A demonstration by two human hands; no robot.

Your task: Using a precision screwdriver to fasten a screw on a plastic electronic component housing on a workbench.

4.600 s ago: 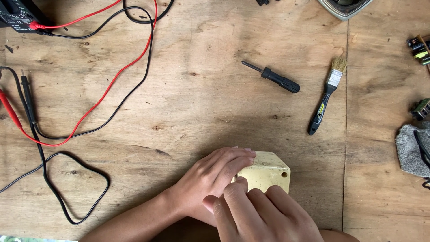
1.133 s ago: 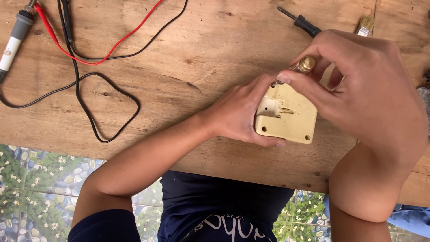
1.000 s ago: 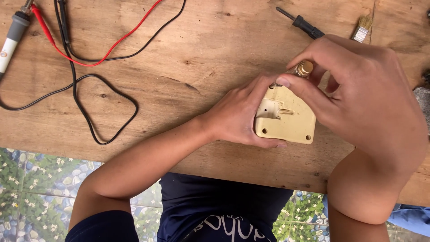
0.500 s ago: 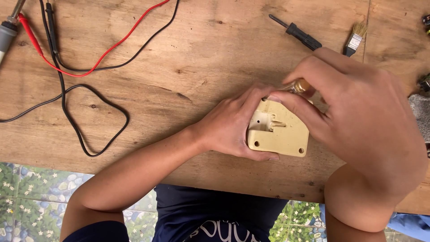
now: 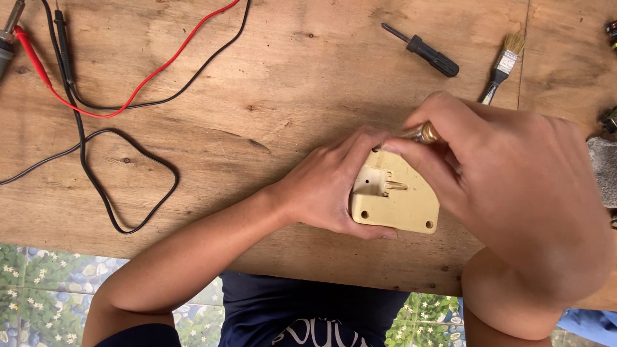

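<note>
A single head-worn camera supplies the only view. It looks steeply down — almost straight down — onto a wooden tabletop (image 5: pixel 270 96) from the person's own side, with the near table edge crossing the lower part of the picture and the tiled floor (image 5: pixel 38 283) visible below it. The view is close: the left hand (image 5: pixel 324 189) and right hand (image 5: pixel 514 186) fill the centre-right. No second view exists, so no overlap applies.
</note>
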